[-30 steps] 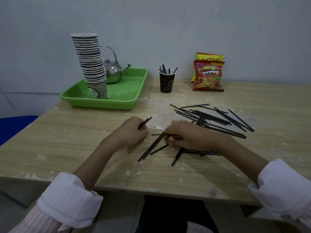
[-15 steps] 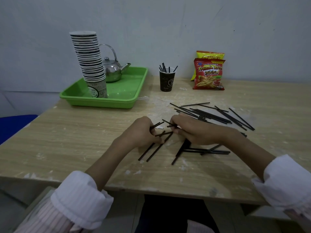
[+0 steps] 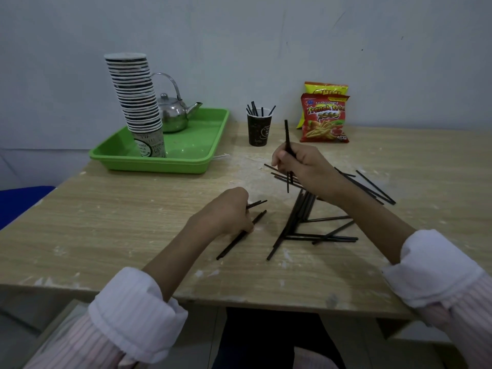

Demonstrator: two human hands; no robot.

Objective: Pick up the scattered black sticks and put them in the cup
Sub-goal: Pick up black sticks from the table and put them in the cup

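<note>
1. since half a second ago the right hand [image 3: 300, 166] has left the left hand's side and risen toward the far edge of the counter [image 3: 106, 222]. it carries a held stick [image 3: 287, 139] that now stands almost upright. the left hand [image 3: 226, 211] has stayed near the middle of the counter.
2. the right hand's fingers are curled round the held stick. its top shows above the knuckles and its lower end hangs over the loose sticks [image 3: 300, 217]. i cannot tell whether it grips more than one.
3. the left hand is curled too, pinching a short bundle [image 3: 257, 204] whose ends poke out to the right. it rests over a diagonal stick [image 3: 231, 243] that points at the near edge.
4. the step in hand looks like the carry to the cup [image 3: 259, 130], which stands near the far edge, close to the right hand but apart from it. the next move calls for lining the lower tip over the rim and letting the stick slide in without knocking the light cup over.
5. containers: the cup already holds several sticks leaning on its rim. the green tray [image 3: 159, 163] at the far left corner holds a tall stack of paper cups [image 3: 135, 97] and a metal kettle [image 3: 173, 113].
6. many loose sticks remain, in the middle and toward the right edge, so much is left to do.
</note>
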